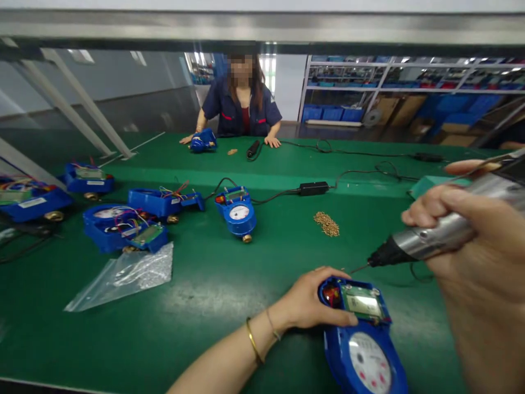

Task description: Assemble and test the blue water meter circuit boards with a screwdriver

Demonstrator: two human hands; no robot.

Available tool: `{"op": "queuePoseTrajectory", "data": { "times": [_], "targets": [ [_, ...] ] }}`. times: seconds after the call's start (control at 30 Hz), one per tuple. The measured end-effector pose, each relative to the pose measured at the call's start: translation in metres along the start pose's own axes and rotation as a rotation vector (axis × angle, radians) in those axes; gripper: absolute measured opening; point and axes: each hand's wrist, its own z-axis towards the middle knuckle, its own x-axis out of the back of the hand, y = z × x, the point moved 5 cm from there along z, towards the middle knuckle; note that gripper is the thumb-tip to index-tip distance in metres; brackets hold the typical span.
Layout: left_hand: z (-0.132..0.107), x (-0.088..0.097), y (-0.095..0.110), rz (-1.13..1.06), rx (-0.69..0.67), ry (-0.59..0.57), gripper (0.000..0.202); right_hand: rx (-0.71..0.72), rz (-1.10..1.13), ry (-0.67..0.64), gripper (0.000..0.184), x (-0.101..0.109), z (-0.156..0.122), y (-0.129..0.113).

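Left hand (pixel 314 302): clamped on the upper end of one blue water meter (pixel 334 355); thumb across the casing between exposed circuit board (pixel 361 302) and round dial (pixel 369 363). Water meter lies on green workbench (pixel 238 295) and serves as landmark below.

Right hand (pixel 492 230): closed round one silver electric screwdriver (pixel 426 238), raised to the right of the landmark meter; thin bit points at that meter's far edge, contact of the tip cannot be told.

Beyond the landmark meter: one heap of brass-coloured screws (pixel 327 224); farther, one black cable box (pixel 314 189).

Beyond and left of it: one second meter (pixel 239 219), dial up.

Well to its left: one clear plastic bag (pixel 141 273); behind the bag, several open blue housings (pixel 151 203) with coloured wires.

Far beyond it: one co-worker (pixel 246 117), navy short sleeves, hands on the bench
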Motion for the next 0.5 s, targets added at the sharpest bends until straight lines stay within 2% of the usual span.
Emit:
{"op": "queuePoseTrajectory", "data": {
  "times": [0.1,0.5],
  "targets": [
    [0.0,0.0,0.0,0.021,-0.012,0.009,0.069,0.0,0.002,-0.095,0.021,-0.018,-0.016,0.001],
    [0.002,0.0,0.001,0.033,-0.026,-0.003,0.067,-0.039,-0.001,-0.139,0.02,-0.019,-0.021,0.01]
  ]
}}
